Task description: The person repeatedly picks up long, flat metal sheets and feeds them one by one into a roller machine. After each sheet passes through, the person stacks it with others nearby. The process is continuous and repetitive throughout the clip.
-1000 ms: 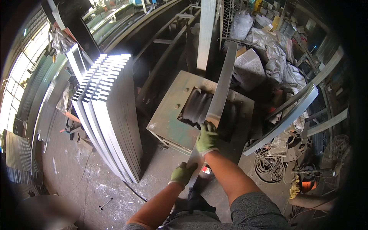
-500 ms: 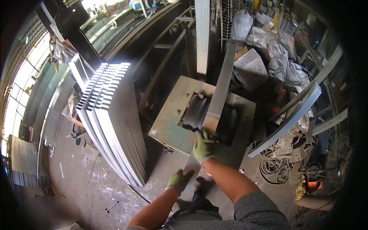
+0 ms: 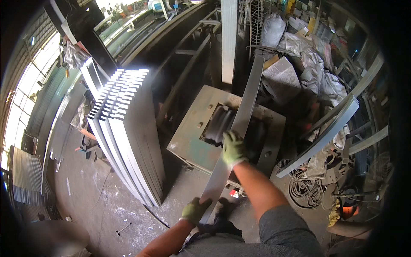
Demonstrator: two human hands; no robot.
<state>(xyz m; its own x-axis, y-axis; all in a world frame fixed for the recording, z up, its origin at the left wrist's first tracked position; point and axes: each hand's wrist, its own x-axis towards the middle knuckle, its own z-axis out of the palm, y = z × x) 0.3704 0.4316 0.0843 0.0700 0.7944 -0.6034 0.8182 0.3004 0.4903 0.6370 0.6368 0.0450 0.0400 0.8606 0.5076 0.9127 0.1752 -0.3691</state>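
Note:
A long grey metal bar (image 3: 244, 113) lies slantwise over a machine with dark ribbed rollers (image 3: 219, 125) set in a worn steel plate (image 3: 185, 137). Its near end reaches down toward my feet. In a pale green glove, my left hand (image 3: 196, 210) is closed around the bar near that end. Farther up, my right hand (image 3: 233, 148), gloved the same way, wraps over the bar beside the rollers. The undersides of both grips are hidden.
A tall stack of shiny metal profiles (image 3: 132, 150) stands left of the machine. To the right are a leaning metal strip (image 3: 323, 136), a coiled cable (image 3: 306, 189) and crumpled white sacks (image 3: 319, 81). An upright steel post (image 3: 227, 43) rises behind the machine.
My right hand has moved farther up the bar, away from me. The left hand has come slightly nearer and leftward, still on the bar, and the bar's far end sits a little lower in view.

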